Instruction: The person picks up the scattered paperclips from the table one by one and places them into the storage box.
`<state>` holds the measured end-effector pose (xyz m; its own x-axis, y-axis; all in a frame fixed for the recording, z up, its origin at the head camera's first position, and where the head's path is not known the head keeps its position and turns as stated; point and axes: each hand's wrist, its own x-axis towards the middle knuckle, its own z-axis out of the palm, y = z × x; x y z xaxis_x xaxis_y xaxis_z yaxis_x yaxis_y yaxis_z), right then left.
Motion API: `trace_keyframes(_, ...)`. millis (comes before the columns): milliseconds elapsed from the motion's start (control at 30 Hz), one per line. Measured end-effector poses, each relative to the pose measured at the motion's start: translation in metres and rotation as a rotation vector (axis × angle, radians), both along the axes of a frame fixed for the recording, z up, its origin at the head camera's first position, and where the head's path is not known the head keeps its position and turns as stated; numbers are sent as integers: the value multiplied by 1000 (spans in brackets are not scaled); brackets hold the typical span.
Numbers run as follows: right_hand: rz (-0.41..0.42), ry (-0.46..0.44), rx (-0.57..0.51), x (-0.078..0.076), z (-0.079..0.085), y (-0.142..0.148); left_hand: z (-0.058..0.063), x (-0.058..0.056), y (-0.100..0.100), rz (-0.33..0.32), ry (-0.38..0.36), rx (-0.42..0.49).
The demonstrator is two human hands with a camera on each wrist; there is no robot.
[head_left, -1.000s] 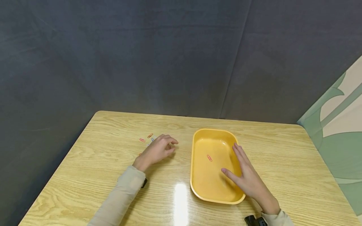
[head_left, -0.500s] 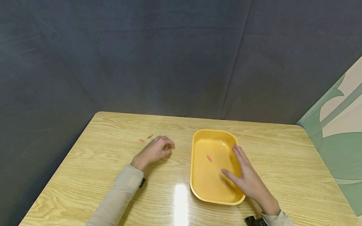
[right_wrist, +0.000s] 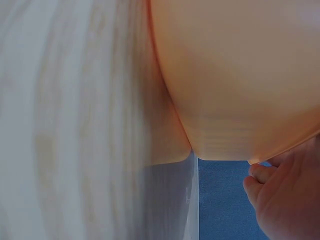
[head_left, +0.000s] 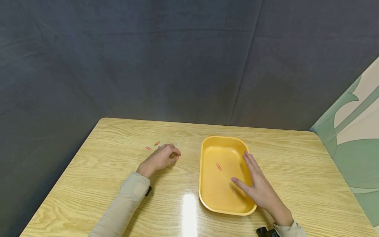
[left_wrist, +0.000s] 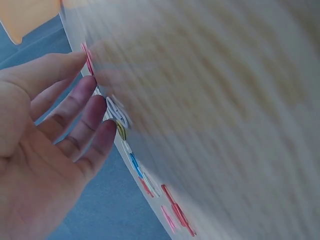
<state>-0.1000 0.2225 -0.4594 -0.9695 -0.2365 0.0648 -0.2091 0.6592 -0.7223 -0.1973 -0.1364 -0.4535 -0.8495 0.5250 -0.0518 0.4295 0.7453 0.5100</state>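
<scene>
My left hand (head_left: 161,157) is low over the table at left of centre, its thumb and index finger pinching a pink paper clip (head_left: 177,157). In the left wrist view the thumb tip (left_wrist: 80,59) meets that clip, and the other fingers hang loosely bent beside a white clip (left_wrist: 117,111) and a yellow one (left_wrist: 121,130). My right hand (head_left: 260,189) lies across the right rim of a yellow tray (head_left: 200,177), fingers straight along the far part of the rim and thumb spread over the inside. One red paper clip (head_left: 218,167) lies in the tray.
Around the left hand lie more paper clips: an orange-red one (head_left: 157,144), a pink one (head_left: 148,148), a pale one (head_left: 177,144) and a blue one (left_wrist: 135,165). A dark curtain (head_left: 177,65) hangs behind the wooden table (head_left: 296,171).
My left hand has drawn slightly back to the left and down, its fingertips closing on the pink clip, which has slid a little nearer. The right hand and tray have stayed put.
</scene>
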Motion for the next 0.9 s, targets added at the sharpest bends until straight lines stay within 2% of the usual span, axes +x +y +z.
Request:
trace_keyframes(167, 1, 0, -3, 0, 0, 0, 1, 1, 0, 13, -6, -14)
trace_keyframes(467, 0, 4, 2, 0, 0, 0, 1, -1, 2, 101, -74, -15)
trace_keyframes(900, -1, 1, 14, -1, 1, 0, 0, 0, 4, 113, -111, -52)
